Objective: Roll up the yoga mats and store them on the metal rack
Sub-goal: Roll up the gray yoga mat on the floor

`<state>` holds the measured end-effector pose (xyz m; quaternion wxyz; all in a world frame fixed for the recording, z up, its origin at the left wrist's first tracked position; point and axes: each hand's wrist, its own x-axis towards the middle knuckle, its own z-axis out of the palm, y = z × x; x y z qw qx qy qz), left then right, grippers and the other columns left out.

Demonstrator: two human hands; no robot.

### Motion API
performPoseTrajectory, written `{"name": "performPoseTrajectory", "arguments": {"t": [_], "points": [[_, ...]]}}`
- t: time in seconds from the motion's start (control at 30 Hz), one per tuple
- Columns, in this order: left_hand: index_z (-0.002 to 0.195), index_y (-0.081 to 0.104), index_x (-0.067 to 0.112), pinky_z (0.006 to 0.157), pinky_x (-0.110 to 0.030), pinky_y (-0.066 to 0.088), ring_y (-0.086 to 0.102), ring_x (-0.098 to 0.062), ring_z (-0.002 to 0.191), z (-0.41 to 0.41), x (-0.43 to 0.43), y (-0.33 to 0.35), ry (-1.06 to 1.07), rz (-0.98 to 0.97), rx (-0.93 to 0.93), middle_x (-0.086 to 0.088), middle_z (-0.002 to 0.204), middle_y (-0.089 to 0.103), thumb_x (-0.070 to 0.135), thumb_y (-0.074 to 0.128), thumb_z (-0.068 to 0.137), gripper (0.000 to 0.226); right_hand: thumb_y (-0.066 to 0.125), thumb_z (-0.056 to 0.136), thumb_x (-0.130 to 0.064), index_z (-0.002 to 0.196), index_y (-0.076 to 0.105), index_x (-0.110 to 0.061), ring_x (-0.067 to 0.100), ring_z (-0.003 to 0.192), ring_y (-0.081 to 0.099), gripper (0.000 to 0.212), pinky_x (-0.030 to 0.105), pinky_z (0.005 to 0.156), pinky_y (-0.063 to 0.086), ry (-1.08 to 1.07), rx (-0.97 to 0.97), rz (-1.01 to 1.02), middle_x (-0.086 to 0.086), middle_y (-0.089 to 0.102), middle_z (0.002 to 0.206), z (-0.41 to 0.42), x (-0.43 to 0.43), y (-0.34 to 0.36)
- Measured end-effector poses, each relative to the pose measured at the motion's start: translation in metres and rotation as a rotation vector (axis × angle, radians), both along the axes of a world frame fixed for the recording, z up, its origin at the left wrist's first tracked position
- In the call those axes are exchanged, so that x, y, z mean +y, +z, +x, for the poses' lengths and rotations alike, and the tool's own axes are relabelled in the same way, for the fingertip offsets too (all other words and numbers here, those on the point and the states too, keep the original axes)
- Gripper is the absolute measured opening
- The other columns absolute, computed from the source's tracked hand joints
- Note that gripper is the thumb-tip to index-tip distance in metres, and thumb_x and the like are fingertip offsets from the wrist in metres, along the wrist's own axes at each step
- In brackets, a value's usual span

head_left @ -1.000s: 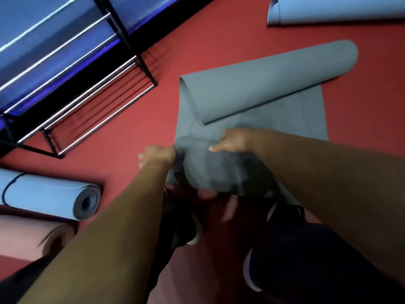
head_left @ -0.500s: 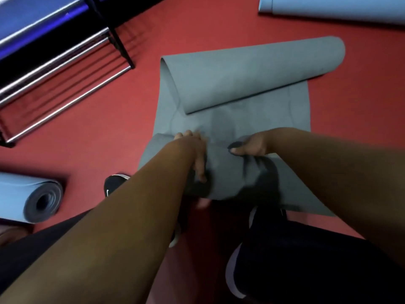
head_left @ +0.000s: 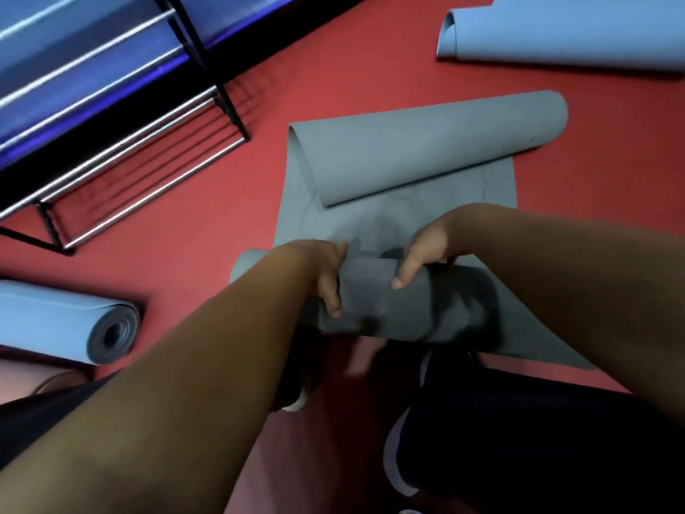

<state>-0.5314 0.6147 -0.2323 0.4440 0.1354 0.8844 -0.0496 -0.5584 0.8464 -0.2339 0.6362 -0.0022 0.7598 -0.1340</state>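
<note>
A grey yoga mat (head_left: 407, 161) lies on the red floor, its far end curled over into a loose roll. Its near end is wound into a tight roll (head_left: 374, 302) in front of my knees. My left hand (head_left: 326, 268) grips this roll from above, thumb on the near side. My right hand (head_left: 422, 254) grips it a little to the right, thumb pointing down over the roll. The metal rack (head_left: 148, 142), with black frame and silver bars, stands at the upper left.
A rolled light-blue mat (head_left: 66, 320) lies at the left, with a pink mat (head_left: 37, 380) just below it. Another light-blue mat (head_left: 556, 31) lies partly curled at the top right. My shoes and dark trousers fill the bottom.
The near end went from a loose fold to a tighter, thicker roll. Both hands shifted onto the top of the roll, and the view swung slightly so the rack shows more.
</note>
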Motion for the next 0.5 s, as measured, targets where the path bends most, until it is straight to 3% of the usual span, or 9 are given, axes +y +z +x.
{"name": "performPoseTrajectory", "arguments": {"t": [0.1,0.17,0.23,0.27,0.37,0.43,0.5], "points": [[0.132,0.042,0.053,0.100,-0.046,0.049,0.054,-0.032,0.122,-0.002,-0.006,0.035,-0.046,-0.042,0.061,-0.001,0.131,0.060,0.069,0.093,0.031,0.114,0.100,0.066,-0.049,0.120,0.079,-0.014,0.032,0.098,0.081,0.068,0.051,0.099,0.062,0.037,0.030,-0.017,0.009,0.083,0.109,0.006,-0.013,0.051],[0.149,0.033,0.062,0.104,-0.045,0.046,0.045,-0.035,0.133,0.000,-0.005,0.074,-0.088,-0.054,0.087,-0.003,0.143,0.051,0.065,0.091,0.048,0.116,0.099,0.068,-0.047,0.119,0.081,-0.015,0.027,0.098,0.081,0.062,0.047,0.098,0.063,0.105,0.120,-0.036,0.005,0.083,0.109,0.015,-0.021,0.086],[0.159,0.032,0.053,0.103,-0.042,0.046,0.042,-0.036,0.139,0.002,-0.009,0.115,-0.067,-0.050,0.109,-0.008,0.148,0.047,0.060,0.090,0.065,0.110,0.098,0.072,-0.042,0.121,0.080,-0.020,0.025,0.101,0.080,0.056,0.045,0.098,0.063,0.142,0.219,-0.063,0.002,0.082,0.112,0.022,-0.027,0.116],[0.157,0.038,0.048,0.101,-0.039,0.046,0.046,-0.035,0.136,0.003,-0.011,0.136,-0.039,-0.041,0.114,-0.008,0.144,0.051,0.058,0.091,0.068,0.104,0.098,0.073,-0.038,0.123,0.077,-0.022,0.026,0.103,0.079,0.057,0.046,0.099,0.063,0.136,0.254,-0.084,0.002,0.082,0.114,0.026,-0.029,0.132],[0.139,0.051,0.029,0.090,-0.032,0.053,0.065,-0.024,0.102,0.012,-0.020,0.188,0.057,0.038,0.163,0.000,0.111,0.068,0.046,0.100,0.057,0.097,0.097,0.074,-0.038,0.135,0.065,-0.021,0.028,0.111,0.076,0.071,0.050,0.104,0.059,0.091,0.358,-0.134,0.002,0.077,0.124,0.039,-0.030,0.187],[0.132,0.049,0.024,0.086,-0.034,0.058,0.069,-0.024,0.097,0.020,-0.023,0.220,0.065,0.081,0.262,-0.001,0.109,0.070,0.042,0.102,0.046,0.103,0.089,0.083,-0.038,0.146,0.055,-0.016,0.027,0.120,0.068,0.075,0.048,0.109,0.055,0.071,0.453,-0.148,0.002,0.066,0.136,0.050,-0.026,0.228],[0.122,0.045,0.023,0.078,-0.034,0.055,0.067,-0.027,0.095,0.033,-0.022,0.252,0.062,0.108,0.336,-0.001,0.103,0.066,0.034,0.103,0.053,0.091,0.086,0.087,-0.035,0.145,0.052,-0.015,0.029,0.118,0.067,0.071,0.045,0.105,0.056,0.049,0.531,-0.141,0.005,0.062,0.139,0.062,-0.020,0.265]]}}
